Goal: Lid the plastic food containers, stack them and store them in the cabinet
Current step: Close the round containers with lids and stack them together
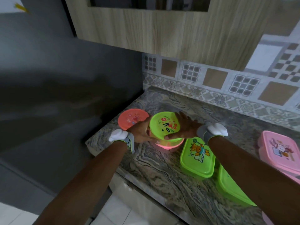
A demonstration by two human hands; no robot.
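A round green container (164, 126) with a printed lid sits on top of a round pink container (168, 146) on the stone counter. My left hand (140, 131) grips its left side and my right hand (184, 126) grips its right side, thumb on the front rim. Just behind to the left stands a round orange-pink lidded container (129, 118). A green rectangular lidded box (197, 157) lies right of the stack. A second green rectangular piece (230, 189) lies partly under my right forearm. A pink rectangular lidded box (280, 151) sits at the far right.
A wooden wall cabinet (162, 25) hangs above the counter (162, 172), its doors shut. A dark grey fridge side (65, 95) bounds the counter on the left. Patterned tiles (211, 82) back it. Another pink piece (267, 220) peeks in at the bottom right edge.
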